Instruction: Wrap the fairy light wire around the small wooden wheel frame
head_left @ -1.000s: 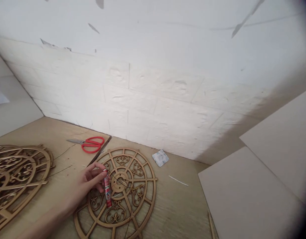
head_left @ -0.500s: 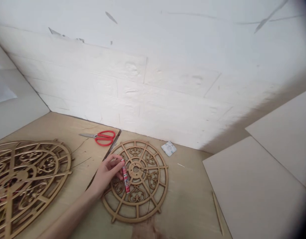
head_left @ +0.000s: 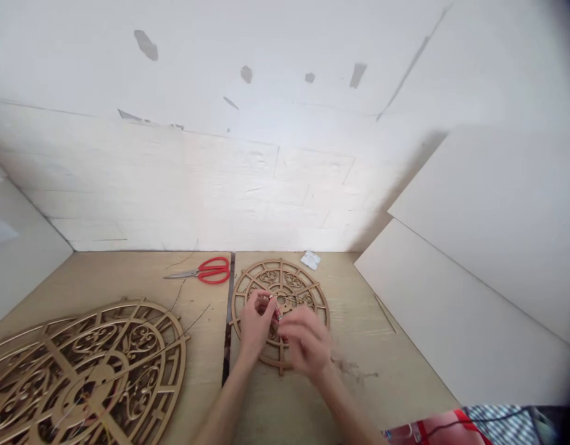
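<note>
Pinched between the thumb and fingers of my left hand (head_left: 257, 318) is a small red printed tube (head_left: 277, 313). It slants over a round gold-brown openwork disc (head_left: 281, 364) with scroll ornaments, which lies flat on the table. My right hand (head_left: 308, 340) is beside the tube's lower part, fingers curled together. Motion smears it, and what its fingertips grip is hidden. Both hands cover the disc's middle and lower part.
Scissors (head_left: 214, 271) with red handles lie behind on the left. Larger gold discs (head_left: 174, 371) with thin wires are stacked at the front left. A small white packet (head_left: 310, 260) lies near the wall. Pale panels (head_left: 419, 309) lean at the right; a checked cloth (head_left: 498, 423) is at the lower right.
My right hand has come into view and moved up to the tube. My left hand still holds the tube over the disc. The view has shifted, showing more of the left stack.
</note>
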`<action>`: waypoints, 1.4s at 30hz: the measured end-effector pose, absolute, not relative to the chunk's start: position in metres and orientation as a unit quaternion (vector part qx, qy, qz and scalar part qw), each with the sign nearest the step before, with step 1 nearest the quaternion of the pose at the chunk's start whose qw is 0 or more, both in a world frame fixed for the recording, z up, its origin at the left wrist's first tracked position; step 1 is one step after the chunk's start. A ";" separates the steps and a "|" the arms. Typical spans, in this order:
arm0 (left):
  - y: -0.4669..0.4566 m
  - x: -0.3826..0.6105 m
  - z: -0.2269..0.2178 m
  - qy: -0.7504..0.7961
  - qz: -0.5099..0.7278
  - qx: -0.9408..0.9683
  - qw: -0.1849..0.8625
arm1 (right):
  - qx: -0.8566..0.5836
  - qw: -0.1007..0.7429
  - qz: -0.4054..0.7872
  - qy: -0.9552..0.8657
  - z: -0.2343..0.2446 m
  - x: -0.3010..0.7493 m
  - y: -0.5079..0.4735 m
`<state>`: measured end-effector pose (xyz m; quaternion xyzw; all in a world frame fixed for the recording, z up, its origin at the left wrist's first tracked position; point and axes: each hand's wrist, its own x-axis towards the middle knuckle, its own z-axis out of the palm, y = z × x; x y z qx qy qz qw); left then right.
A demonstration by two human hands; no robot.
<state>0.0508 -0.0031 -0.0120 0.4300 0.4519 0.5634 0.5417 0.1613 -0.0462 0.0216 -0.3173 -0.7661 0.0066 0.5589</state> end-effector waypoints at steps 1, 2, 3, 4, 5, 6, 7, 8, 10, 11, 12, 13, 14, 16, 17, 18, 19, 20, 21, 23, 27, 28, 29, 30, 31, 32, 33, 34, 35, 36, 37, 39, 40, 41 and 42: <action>-0.004 0.052 -0.013 0.451 0.559 0.443 0.537 | -0.328 0.599 -0.013 -0.731 0.021 0.165 -0.038; -0.004 0.053 -0.014 0.452 0.558 0.448 0.533 | -0.363 0.632 -0.016 -0.685 0.019 0.169 -0.029; -0.004 0.054 -0.015 0.453 0.556 0.449 0.532 | -0.399 0.657 -0.019 -0.639 0.016 0.175 -0.021; -0.005 0.054 -0.016 0.453 0.555 0.448 0.535 | -0.430 0.683 -0.025 -0.589 0.012 0.181 -0.014; -0.005 0.053 -0.016 0.452 0.553 0.446 0.540 | -0.467 0.696 -0.011 -0.545 0.008 0.187 -0.009; -0.005 0.052 -0.016 0.450 0.549 0.443 0.547 | -0.488 0.701 0.004 -0.520 0.004 0.192 -0.005; -0.004 0.051 -0.015 0.448 0.547 0.438 0.555 | -0.498 0.698 0.015 -0.515 0.000 0.197 -0.004; -0.004 0.050 -0.014 0.446 0.545 0.432 0.564 | -0.505 0.685 0.032 -0.525 -0.003 0.201 -0.004; -0.003 0.047 -0.012 0.441 0.545 0.415 0.580 | -0.517 0.656 0.070 -0.545 -0.007 0.206 -0.005; -0.003 0.046 -0.010 0.439 0.546 0.404 0.588 | -0.526 0.645 0.091 -0.547 -0.008 0.208 -0.006; -0.002 0.044 -0.009 0.439 0.546 0.392 0.596 | -0.536 0.640 0.112 -0.539 -0.009 0.209 -0.006; -0.001 0.043 -0.008 0.444 0.548 0.379 0.599 | -0.545 0.638 0.131 -0.527 -0.010 0.209 -0.005; -0.001 0.042 -0.007 0.450 0.550 0.367 0.601 | -0.551 0.641 0.149 -0.513 -0.011 0.210 -0.004; 0.001 0.039 -0.006 0.463 0.560 0.345 0.594 | -0.552 0.650 0.190 -0.487 -0.013 0.210 0.001; 0.002 0.038 -0.005 0.464 0.562 0.339 0.594 | -0.547 0.659 0.210 -0.472 -0.015 0.209 0.003; 0.003 0.037 -0.005 0.466 0.567 0.331 0.593 | -0.541 0.663 0.232 -0.462 -0.015 0.208 0.005; 0.004 0.036 -0.005 0.464 0.570 0.323 0.596 | -0.534 0.665 0.249 -0.459 -0.016 0.206 0.007; 0.005 0.035 -0.005 0.464 0.577 0.312 0.595 | -0.526 0.667 0.259 -0.460 -0.015 0.205 0.008; 0.006 0.035 -0.005 0.467 0.586 0.302 0.590 | -0.520 0.663 0.266 -0.468 -0.015 0.203 0.008; 0.009 0.035 -0.006 0.463 0.599 0.301 0.580 | -0.505 0.648 0.271 -0.502 -0.012 0.198 0.008; 0.012 0.033 -0.005 0.452 0.618 0.296 0.571 | -0.492 0.613 0.255 -0.563 -0.010 0.192 0.004; 0.012 0.032 -0.005 0.449 0.618 0.300 0.571 | -0.491 0.607 0.248 -0.574 -0.011 0.191 0.002; 0.012 0.031 -0.005 0.444 0.619 0.301 0.574 | -0.488 0.601 0.244 -0.584 -0.013 0.190 0.001; 0.012 0.030 -0.004 0.437 0.616 0.304 0.580 | -0.485 0.598 0.240 -0.591 -0.015 0.190 0.000; 0.012 0.029 -0.004 0.431 0.616 0.305 0.584 | -0.480 0.596 0.238 -0.598 -0.017 0.190 -0.001; 0.011 0.028 -0.004 0.427 0.616 0.305 0.588 | -0.473 0.598 0.236 -0.603 -0.018 0.190 -0.001; 0.011 0.027 -0.003 0.425 0.616 0.305 0.589 | -0.465 0.600 0.233 -0.608 -0.019 0.191 -0.001; 0.011 0.027 -0.003 0.424 0.616 0.305 0.590 | -0.456 0.605 0.226 -0.613 -0.018 0.191 -0.001; 0.011 0.026 -0.004 0.423 0.617 0.305 0.589 | -0.447 0.610 0.215 -0.618 -0.017 0.192 -0.001; 0.011 0.026 -0.004 0.423 0.617 0.305 0.589 | -0.442 0.613 0.198 -0.625 -0.015 0.193 -0.001; 0.012 0.026 -0.004 0.423 0.617 0.305 0.589 | -0.439 0.614 0.176 -0.632 -0.012 0.195 -0.002; 0.013 0.026 -0.005 0.422 0.618 0.302 0.591 | -0.441 0.603 0.131 -0.652 -0.005 0.197 -0.005; 0.013 0.026 -0.005 0.419 0.619 0.300 0.593 | -0.441 0.591 0.114 -0.666 -0.002 0.198 -0.006; 0.014 0.025 -0.006 0.415 0.621 0.296 0.596 | -0.441 0.573 0.104 -0.683 0.000 0.200 -0.007; 0.014 0.025 -0.006 0.408 0.623 0.291 0.600 | -0.439 0.553 0.100 -0.701 0.001 0.201 -0.008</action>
